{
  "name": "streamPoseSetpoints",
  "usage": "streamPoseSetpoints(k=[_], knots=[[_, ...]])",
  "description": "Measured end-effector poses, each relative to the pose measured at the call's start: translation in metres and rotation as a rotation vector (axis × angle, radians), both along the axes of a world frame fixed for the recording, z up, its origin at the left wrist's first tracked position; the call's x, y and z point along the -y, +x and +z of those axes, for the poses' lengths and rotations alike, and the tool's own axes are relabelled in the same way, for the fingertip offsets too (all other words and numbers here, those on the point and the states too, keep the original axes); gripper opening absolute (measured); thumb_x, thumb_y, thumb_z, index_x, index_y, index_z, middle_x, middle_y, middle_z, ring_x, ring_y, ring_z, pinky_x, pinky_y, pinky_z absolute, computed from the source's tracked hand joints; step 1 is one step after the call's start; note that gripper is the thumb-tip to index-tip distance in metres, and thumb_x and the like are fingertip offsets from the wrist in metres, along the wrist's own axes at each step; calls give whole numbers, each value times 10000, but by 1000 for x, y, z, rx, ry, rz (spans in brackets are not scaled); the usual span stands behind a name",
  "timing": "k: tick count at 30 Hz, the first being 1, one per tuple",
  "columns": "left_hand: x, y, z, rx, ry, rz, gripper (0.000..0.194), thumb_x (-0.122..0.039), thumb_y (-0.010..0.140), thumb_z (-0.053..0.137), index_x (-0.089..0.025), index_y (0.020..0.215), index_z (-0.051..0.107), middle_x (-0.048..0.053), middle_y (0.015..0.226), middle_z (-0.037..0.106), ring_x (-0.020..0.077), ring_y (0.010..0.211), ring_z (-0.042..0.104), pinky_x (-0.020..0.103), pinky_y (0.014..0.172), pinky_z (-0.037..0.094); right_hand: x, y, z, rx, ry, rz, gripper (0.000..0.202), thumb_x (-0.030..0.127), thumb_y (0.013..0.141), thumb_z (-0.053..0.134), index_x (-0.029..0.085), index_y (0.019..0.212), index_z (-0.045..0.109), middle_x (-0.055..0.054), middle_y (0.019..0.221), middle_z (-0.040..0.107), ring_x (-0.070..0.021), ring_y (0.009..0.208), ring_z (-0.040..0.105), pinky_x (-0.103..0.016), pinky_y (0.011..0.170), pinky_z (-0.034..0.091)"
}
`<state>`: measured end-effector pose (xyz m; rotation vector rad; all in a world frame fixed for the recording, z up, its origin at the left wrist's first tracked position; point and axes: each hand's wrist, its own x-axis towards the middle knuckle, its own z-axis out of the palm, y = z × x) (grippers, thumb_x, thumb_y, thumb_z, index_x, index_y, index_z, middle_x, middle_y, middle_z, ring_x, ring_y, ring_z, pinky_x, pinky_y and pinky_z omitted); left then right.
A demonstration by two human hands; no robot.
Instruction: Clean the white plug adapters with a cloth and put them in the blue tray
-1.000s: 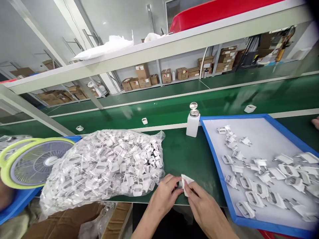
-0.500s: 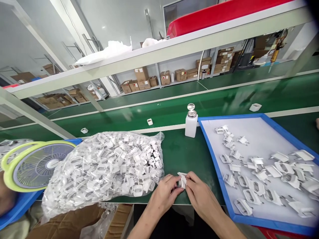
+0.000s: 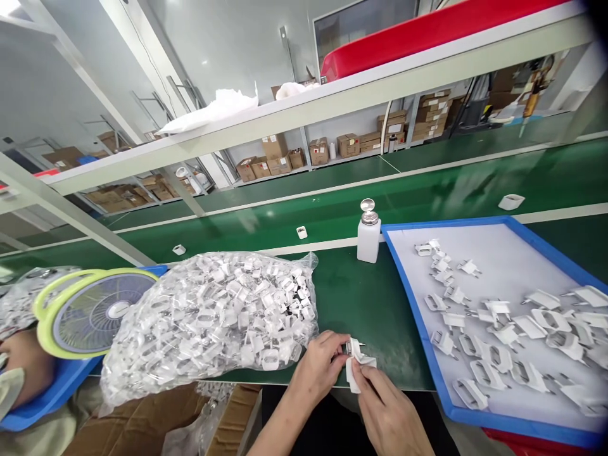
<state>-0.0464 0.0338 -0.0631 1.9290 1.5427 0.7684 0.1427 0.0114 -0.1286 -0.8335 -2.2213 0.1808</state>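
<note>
Near the bench's front edge, my left hand is closed on a white plug housing, its pins pointing right. My right hand pinches a folded white cloth against the lower side of that housing. Left of my hands lies a clear plastic bag full of white plug housings. To the right, a blue-rimmed tray holds several white plug housings with pins, scattered over its pale lining. A white pump bottle stands upright beyond my hands, close to the tray's corner.
A green fan and another person's arm are at the left. White pieces lie on the green belt behind the bag. A shelf rail crosses above. An open cardboard box sits below the bench edge.
The housing between my hands now shows its pins to the right. My right hand has shifted lower, with the white cloth more visible. The view has moved slightly left, and the belt pieces have shifted right.
</note>
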Motion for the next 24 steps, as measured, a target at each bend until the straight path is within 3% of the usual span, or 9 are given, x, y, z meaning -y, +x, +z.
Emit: streamPoseSetpoints(k=[4, 8, 14, 18, 24], knots=[[0, 2, 2, 1, 5, 15, 353, -1, 835, 634, -141, 1147, 725, 51, 911, 690, 188, 793, 669, 296, 783, 552, 3, -1, -5, -26, -19, -27, 641, 62, 985, 481, 143, 1602, 326, -152, 1149, 677, -240, 1015, 709, -320, 843, 602], [0, 1, 2, 12, 14, 11, 358, 4, 831, 636, -134, 1150, 723, 59, 915, 694, 194, 798, 670, 298, 782, 548, 3, -2, 2, -47, -80, -65, 605, 94, 1008, 452, 170, 1596, 330, -138, 1185, 667, -238, 1044, 710, -307, 827, 600], [3, 6, 5, 31, 25, 38, 407, 1, 848, 615, -175, 1205, 702, 62, 960, 704, 202, 810, 665, 319, 787, 553, -22, -4, 42, -44, -355, -53, 427, 134, 1051, 316, 176, 1420, 526, -82, 1128, 618, -137, 907, 702, -224, 747, 559], [6, 15, 7, 61, 55, 58, 517, 36, 878, 524, -213, 1318, 631, 85, 1129, 695, 210, 962, 677, 323, 854, 566, -41, -3, 68, -14, -542, -9, 394, 146, 1035, 294, 179, 1179, 659, -49, 999, 585, -142, 816, 666, -269, 735, 518], [9, 19, -2, 87, 103, 41, 547, 77, 868, 429, -192, 1306, 619, 125, 1208, 672, 246, 1119, 655, 391, 948, 583, -57, -3, 90, 28, -736, 22, 331, 94, 971, 343, 186, 870, 645, -33, 917, 551, -164, 801, 613, -317, 749, 432]])
